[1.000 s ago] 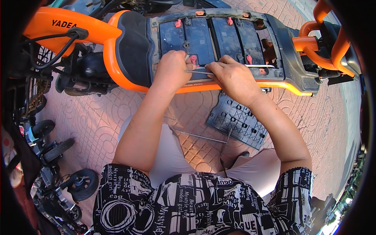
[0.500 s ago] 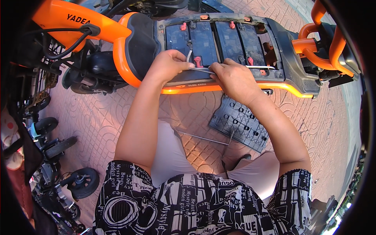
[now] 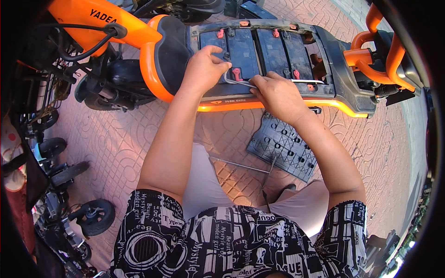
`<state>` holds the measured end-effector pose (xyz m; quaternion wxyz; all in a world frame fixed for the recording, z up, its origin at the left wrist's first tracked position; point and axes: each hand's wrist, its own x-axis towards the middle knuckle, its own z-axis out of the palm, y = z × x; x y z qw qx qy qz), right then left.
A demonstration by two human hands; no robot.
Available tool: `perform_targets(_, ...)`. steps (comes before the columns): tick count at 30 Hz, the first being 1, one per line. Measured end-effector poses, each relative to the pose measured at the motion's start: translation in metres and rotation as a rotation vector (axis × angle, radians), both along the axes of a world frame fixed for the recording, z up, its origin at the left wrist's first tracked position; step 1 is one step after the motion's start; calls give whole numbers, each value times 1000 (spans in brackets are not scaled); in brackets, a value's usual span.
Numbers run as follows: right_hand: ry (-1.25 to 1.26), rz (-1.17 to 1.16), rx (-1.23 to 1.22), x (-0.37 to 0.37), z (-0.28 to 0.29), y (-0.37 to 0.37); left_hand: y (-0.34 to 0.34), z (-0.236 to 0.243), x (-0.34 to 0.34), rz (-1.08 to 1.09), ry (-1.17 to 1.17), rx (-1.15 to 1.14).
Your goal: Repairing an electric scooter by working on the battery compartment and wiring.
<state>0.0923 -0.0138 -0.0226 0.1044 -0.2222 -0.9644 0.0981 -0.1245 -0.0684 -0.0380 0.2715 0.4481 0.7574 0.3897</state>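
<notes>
My right hand [image 3: 279, 94] is closed round a long thin silver metal rod [image 3: 307, 81] with a bent short end, an L-shaped wrench by its look. It lies along the near edge of an uncovered battery bay on an orange electric scooter. My left hand [image 3: 206, 69] is raised over the bay's left part, thumb and index finger apart, the thumb by the rod's bent end. Several dark batteries [image 3: 242, 50] sit side by side in the bay. Red terminal covers [image 3: 237, 74] mark some of their corners. The tip of the rod's short end is hidden behind my thumb.
The scooter's orange frame [image 3: 152, 60] curves up at left, and orange tubes [image 3: 360, 56] rise at right. On the paving below lie a black ribbed plastic panel [image 3: 283, 144] and a T-shaped metal tool [image 3: 241, 163]. More parked scooters [image 3: 92, 217] line the left side.
My left thumb and index finger have parted from their pinch on the rod's short end, and that hand has shifted slightly right and up. My right hand keeps its hold.
</notes>
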Motion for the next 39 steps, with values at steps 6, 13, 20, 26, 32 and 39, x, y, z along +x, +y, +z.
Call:
perform_targets(6,31,-19,-119,2,3,-1,-11,3,-7,-137,39,-136)
perform_targets(13,79,-90,-375,2,4,6,-20,12,0,-161,61,-184)
perform_targets(20,62,-139,-271,10,2,14,-10,6,10,-120,-15,0)
perform_targets(26,138,-225,-177,36,2,22,-1,9,27,-49,37,89)
perform_targets(32,252,-296,-224,71,17,49,5,18,33,56,-160,104)
perform_targets(39,178,-346,-340,69,2,59,6,28,63,-61,-787,-21)
